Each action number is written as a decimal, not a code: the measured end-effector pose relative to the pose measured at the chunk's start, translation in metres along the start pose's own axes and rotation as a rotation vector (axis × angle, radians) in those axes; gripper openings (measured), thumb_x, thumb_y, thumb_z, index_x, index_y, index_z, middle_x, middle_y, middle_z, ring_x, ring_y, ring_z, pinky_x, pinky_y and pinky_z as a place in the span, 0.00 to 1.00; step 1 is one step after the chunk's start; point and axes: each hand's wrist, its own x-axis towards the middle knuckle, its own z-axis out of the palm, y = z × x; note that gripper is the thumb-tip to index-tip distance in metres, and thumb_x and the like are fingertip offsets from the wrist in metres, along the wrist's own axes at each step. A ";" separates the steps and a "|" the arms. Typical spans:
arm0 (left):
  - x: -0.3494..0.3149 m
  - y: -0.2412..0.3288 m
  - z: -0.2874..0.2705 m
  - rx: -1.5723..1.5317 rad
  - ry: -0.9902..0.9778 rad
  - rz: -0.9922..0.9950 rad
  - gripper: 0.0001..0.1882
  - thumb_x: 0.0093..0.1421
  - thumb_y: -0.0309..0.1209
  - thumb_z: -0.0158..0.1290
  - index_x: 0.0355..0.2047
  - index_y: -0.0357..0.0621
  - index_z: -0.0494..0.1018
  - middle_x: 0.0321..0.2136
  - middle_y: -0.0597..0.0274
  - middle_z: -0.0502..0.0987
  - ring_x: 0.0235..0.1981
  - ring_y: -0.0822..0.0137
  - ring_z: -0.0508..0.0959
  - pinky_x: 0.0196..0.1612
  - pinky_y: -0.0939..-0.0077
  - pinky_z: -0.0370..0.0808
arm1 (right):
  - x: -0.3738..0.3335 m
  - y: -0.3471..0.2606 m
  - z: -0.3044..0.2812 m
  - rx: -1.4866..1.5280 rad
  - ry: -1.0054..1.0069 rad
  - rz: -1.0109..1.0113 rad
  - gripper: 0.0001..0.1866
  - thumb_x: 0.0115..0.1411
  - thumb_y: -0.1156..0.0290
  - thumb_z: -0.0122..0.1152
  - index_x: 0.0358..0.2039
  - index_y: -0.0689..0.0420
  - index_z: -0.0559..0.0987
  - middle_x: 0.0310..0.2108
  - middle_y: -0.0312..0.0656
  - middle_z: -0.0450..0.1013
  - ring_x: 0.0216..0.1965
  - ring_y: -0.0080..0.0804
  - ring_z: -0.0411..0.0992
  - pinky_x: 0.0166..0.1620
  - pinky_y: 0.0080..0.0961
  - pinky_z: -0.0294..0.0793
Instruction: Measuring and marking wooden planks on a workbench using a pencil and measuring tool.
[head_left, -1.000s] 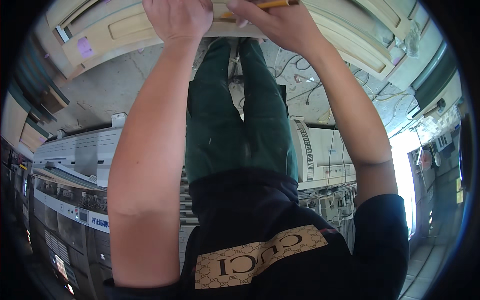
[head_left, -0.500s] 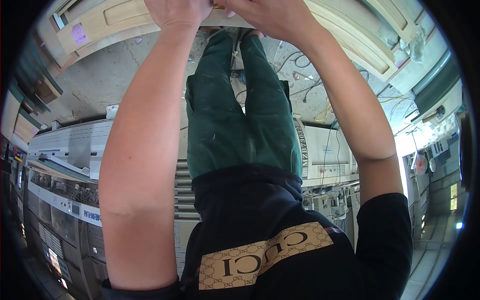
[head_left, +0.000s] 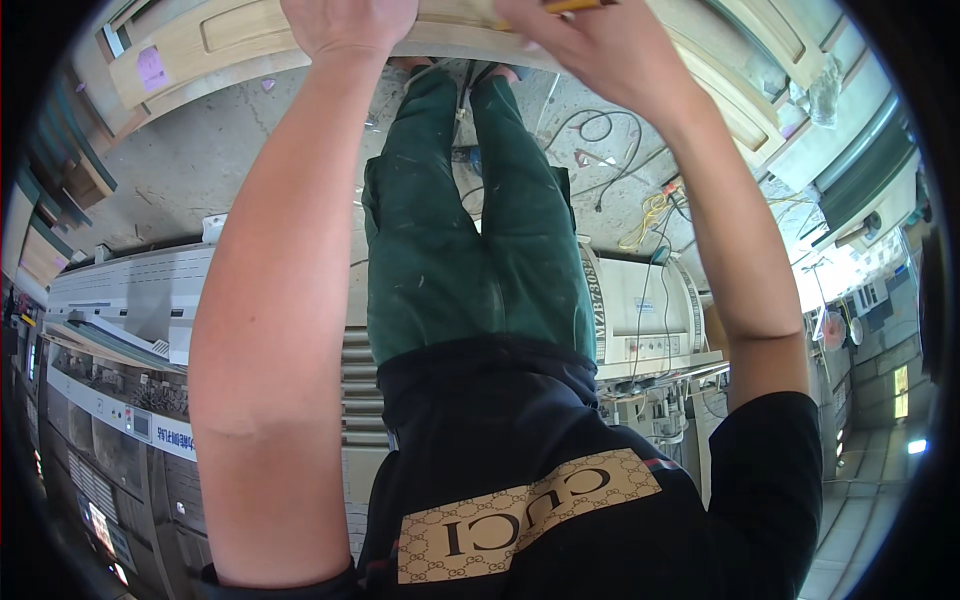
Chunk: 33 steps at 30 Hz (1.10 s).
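Observation:
My left hand (head_left: 352, 22) rests on the near edge of a pale wooden panel (head_left: 450, 32) at the top of the view. Its fingers are cut off by the upper edge, so what they do is hidden. Over the same panel, farther right, my right hand (head_left: 610, 50) is closed around a thin yellow-orange pencil (head_left: 572, 6). The hand is slightly blurred, and only part of the pencil shows.
A purple paper tag (head_left: 151, 68) sticks to the wood on the left. Crumpled clear plastic (head_left: 826, 90) lies at the upper right. Cables (head_left: 622, 150) loop over the concrete floor (head_left: 190, 160) beside my legs. A large pale machine (head_left: 645, 305) stands behind me.
My right hand has moved right, away from my left hand, and the pencil in it now shows. My left hand has stayed nearly in place.

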 end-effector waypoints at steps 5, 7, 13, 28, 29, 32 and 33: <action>0.002 0.007 0.001 0.097 -0.102 0.037 0.10 0.72 0.30 0.49 0.33 0.42 0.75 0.26 0.50 0.77 0.35 0.46 0.77 0.46 0.50 0.70 | 0.012 0.013 0.020 0.004 0.129 -0.284 0.13 0.67 0.67 0.65 0.30 0.62 0.76 0.21 0.55 0.74 0.23 0.49 0.76 0.29 0.35 0.73; 0.007 0.009 -0.006 -0.067 0.086 0.004 0.10 0.72 0.31 0.49 0.33 0.42 0.75 0.27 0.50 0.78 0.36 0.47 0.77 0.46 0.50 0.70 | -0.001 0.005 0.001 -0.045 0.011 -0.051 0.12 0.66 0.68 0.65 0.30 0.62 0.76 0.21 0.55 0.74 0.24 0.52 0.76 0.30 0.37 0.74; 0.008 0.010 -0.007 -0.058 0.038 -0.009 0.08 0.70 0.30 0.50 0.35 0.43 0.76 0.28 0.51 0.79 0.36 0.48 0.77 0.46 0.50 0.70 | -0.062 0.065 -0.058 -0.317 -0.039 -0.040 0.13 0.74 0.62 0.62 0.39 0.61 0.82 0.29 0.36 0.81 0.33 0.22 0.79 0.39 0.22 0.76; 0.007 0.010 -0.010 -0.072 -0.014 -0.050 0.10 0.71 0.31 0.47 0.38 0.42 0.77 0.30 0.49 0.80 0.38 0.46 0.78 0.50 0.49 0.69 | -0.008 0.004 0.045 0.047 0.215 -0.307 0.07 0.65 0.71 0.65 0.32 0.59 0.78 0.27 0.52 0.78 0.29 0.52 0.78 0.33 0.39 0.75; 0.006 0.008 -0.010 -0.062 -0.016 -0.053 0.10 0.71 0.31 0.47 0.38 0.42 0.77 0.30 0.49 0.80 0.38 0.46 0.78 0.50 0.49 0.69 | -0.009 0.002 0.047 -0.027 0.259 -0.355 0.05 0.65 0.72 0.66 0.33 0.58 0.79 0.27 0.51 0.78 0.30 0.53 0.78 0.34 0.40 0.76; 0.008 0.011 -0.008 -0.111 0.047 -0.024 0.10 0.70 0.32 0.47 0.36 0.43 0.77 0.30 0.49 0.80 0.38 0.45 0.77 0.49 0.48 0.70 | 0.005 0.044 0.076 0.094 0.637 -0.908 0.04 0.64 0.72 0.67 0.37 0.57 0.82 0.30 0.48 0.79 0.33 0.52 0.77 0.37 0.43 0.76; 0.008 0.011 -0.007 -0.108 0.038 -0.029 0.10 0.70 0.32 0.47 0.35 0.43 0.76 0.29 0.49 0.79 0.38 0.44 0.77 0.49 0.47 0.70 | 0.002 0.047 0.080 0.095 0.633 -0.907 0.04 0.64 0.72 0.67 0.37 0.57 0.82 0.30 0.48 0.79 0.33 0.52 0.77 0.37 0.43 0.76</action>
